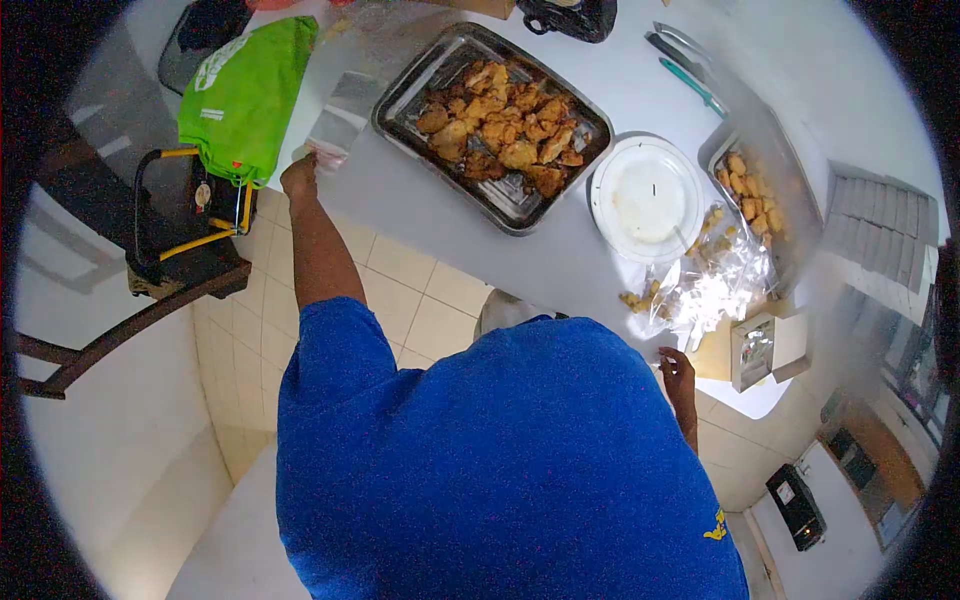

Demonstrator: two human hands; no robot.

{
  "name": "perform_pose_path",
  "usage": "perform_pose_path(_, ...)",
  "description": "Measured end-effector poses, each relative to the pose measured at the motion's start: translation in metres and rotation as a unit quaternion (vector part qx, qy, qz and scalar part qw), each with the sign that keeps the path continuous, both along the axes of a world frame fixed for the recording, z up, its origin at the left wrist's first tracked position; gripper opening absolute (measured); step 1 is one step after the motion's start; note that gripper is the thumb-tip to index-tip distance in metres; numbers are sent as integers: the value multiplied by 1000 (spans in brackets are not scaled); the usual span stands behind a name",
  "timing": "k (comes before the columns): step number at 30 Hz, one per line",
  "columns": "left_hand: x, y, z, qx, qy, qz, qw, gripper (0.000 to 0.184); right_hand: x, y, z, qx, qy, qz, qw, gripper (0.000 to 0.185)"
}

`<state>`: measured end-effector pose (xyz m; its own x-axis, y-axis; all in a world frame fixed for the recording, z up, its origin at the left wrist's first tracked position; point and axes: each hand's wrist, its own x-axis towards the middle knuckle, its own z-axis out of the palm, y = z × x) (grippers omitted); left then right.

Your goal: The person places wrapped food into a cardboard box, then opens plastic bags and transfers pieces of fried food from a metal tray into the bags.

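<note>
My left hand (303,176) reaches to the table's left front edge, its fingers closed at the near end of a stack of clear plastic bags (340,122). At the front right my right hand (676,366) hangs by the table edge, fingers bent; what they hold, if anything, is too small to name. Just above it lies a shiny clear plastic bag (715,290) with food pieces beside it. Between the hands, farther back, a dark metal tray (410,95) holds browned fried pieces (500,125). White plates (648,200) are stacked to its right.
A green bag (250,95) lies at the back left above a black-and-yellow frame (150,215). A second tray (790,190) with fried pieces stands at the right, near an open small box (755,350). Green-handled knife (695,88) at the back; wooden chair (130,315) at the left.
</note>
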<state>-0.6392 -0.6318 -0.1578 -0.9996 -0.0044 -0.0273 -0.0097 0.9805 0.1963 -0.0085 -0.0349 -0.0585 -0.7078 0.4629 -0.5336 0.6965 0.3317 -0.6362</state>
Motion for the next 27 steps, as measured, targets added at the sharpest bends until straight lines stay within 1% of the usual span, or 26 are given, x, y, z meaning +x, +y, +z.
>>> perform_pose_path(1, 3, 1, 1, 43, 12, -15, 999, 40, 1, 1, -2, 1, 2, -1, 1000, 17)
perform_pose_path(2, 10, 3, 0, 155, 23, 36, 987, 38, 2, 2, -4, 3, 4, -1, 1000, 17)
perform_pose_path(4, 17, 17, 16, 208, -5, 93, 974, 36, 3, 2, -5, -2, 8, -7, 1000, 17)
perform_pose_path(5, 16, 22, 27, 152, -44, 99, 982, 35, 4, 1, -5, -10, 10, -13, 1000, 17)
perform_pose_path(7, 18, 36, 48, 181, -86, 145, 969, 33, 4, -1, -5, -23, 12, -25, 999, 17)
perform_pose_path(9, 29, 53, 67, 349, -91, 220, 907, 31, 5, -3, -5, -33, 13, -37, 999, 17)
perform_pose_path(10, 35, 61, 75, 428, -93, 255, 862, 31, 8, -3, -8, -34, 21, -36, 999, 16)
perform_pose_path(12, 40, 69, 84, 573, -91, 316, 750, 31, 9, -5, -10, -34, 40, -36, 998, 16)
perform_pose_path(15, 43, 67, 72, 651, -85, 298, 693, 27, 4, -7, -2, -49, 5, -54, 997, 16)
perform_pose_path(18, 47, 71, 71, 683, -103, 292, 662, 26, 9, -5, -9, -43, 25, -43, 998, 17)
perform_pose_path(21, 52, 78, 69, 712, -124, 286, 629, 29, 6, -7, -2, -56, 2, -57, 997, 17)
perform_pose_path(24, 53, 63, 45, 649, -109, 190, 729, 21, 1, -8, 4, -55, -29, -67, 996, 18)
perform_pose_path(25, 47, 52, 24, 668, -80, 189, 715, 20, 3, -7, 4, -59, -23, -65, 996, 18)
perform_pose_path(26, 40, 45, 5, 669, -42, 189, 718, 22, 4, -6, 4, -62, -18, -64, 996, 18)
perform_pose_path(27, 38, 46, -1, 650, -8, 190, 736, 24, 8, -5, 2, -65, -12, -62, 996, 18)
